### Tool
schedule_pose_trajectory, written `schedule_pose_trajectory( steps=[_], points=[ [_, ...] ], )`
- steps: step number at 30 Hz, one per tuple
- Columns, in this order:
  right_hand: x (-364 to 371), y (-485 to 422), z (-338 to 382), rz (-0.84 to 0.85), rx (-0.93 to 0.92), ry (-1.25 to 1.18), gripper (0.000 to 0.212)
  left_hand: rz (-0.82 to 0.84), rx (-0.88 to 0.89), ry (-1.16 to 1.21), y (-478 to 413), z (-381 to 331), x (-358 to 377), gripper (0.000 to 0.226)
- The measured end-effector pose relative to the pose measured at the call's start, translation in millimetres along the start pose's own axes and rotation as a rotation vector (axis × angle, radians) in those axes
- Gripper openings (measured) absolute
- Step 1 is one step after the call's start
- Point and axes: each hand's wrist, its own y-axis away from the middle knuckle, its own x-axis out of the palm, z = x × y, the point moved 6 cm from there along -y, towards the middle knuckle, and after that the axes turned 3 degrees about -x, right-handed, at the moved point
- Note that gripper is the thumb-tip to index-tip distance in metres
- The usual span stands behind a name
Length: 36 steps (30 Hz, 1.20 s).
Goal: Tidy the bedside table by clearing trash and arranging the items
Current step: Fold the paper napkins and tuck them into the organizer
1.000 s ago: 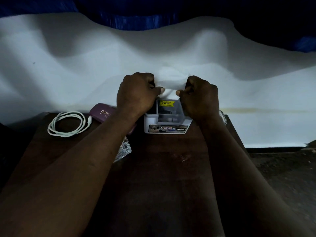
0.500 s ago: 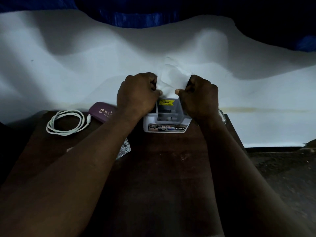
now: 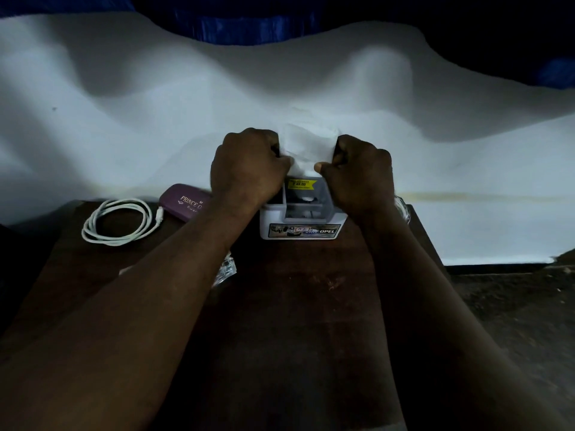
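Your left forearm hides most of a clear plastic object [image 3: 227, 269] left of the white organiser [image 3: 301, 227] and half of the purple case [image 3: 183, 202] beside it. The organiser's compartments hold small items too dim to make out. Just above it, your left hand [image 3: 249, 169] and right hand [image 3: 357, 178] each pinch the crumpled white tissue [image 3: 308, 144] in curled fingers

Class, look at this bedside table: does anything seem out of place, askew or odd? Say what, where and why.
The crumpled white tissue, pinched between the left hand and right hand above the white organizer, looks like trash. The clear faceted object sits forward, partly under the left forearm, apart from the back row.
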Motion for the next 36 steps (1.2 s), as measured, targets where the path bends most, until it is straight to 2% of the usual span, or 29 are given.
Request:
schedule_pose_trajectory(
  steps=[6, 8, 12, 19, 27, 30, 33, 36],
  points=[
    [-7.1, 0.0, 2.5, -0.06, 0.029, -0.118, 0.028, 0.005, -0.03, -0.003, -1.1, -0.4, -2.6, 0.03],
    [-5.8, -0.6, 0.2, -0.054, 0.036, -0.102, 0.026, 0.001, -0.018, 0.038, 0.6, -0.4, -2.9, 0.035],
    [1.3, 1.0, -3.9, -0.04, 0.044, -0.064, 0.029, 0.031, 0.024, -0.007, 0.3, 0.8, 2.3, 0.032],
    [-2.9, 2.4, 1.2, -0.097, 0.039, -0.121, 0.026, -0.001, -0.021, 0.067, 1.1, 2.1, 0.5, 0.043],
    [0.4, 5.7, -2.3, -0.033, 0.048, -0.104, 0.013, 0.036, -0.025, 0.008, 0.8, 6.4, 3.2, 0.037],
    [-4.2, 4.9, -1.1, -0.078, 0.058, -0.147, 0.016, 0.004, -0.026, 0.084, 2.2, 3.4, -1.4, 0.033],
    [-11.3, 4.0, 1.1, -0.119, 0.071, -0.215, 0.018, -0.069, -0.027, 0.14, 4.6, -2.1, -10.6, 0.039],
    [-20.8, 7.1, 5.5, -0.139, 0.059, -0.245, 0.019, -0.103, -0.046, 0.202, 6.2, -4.9, -18.5, 0.03]
  ],
)
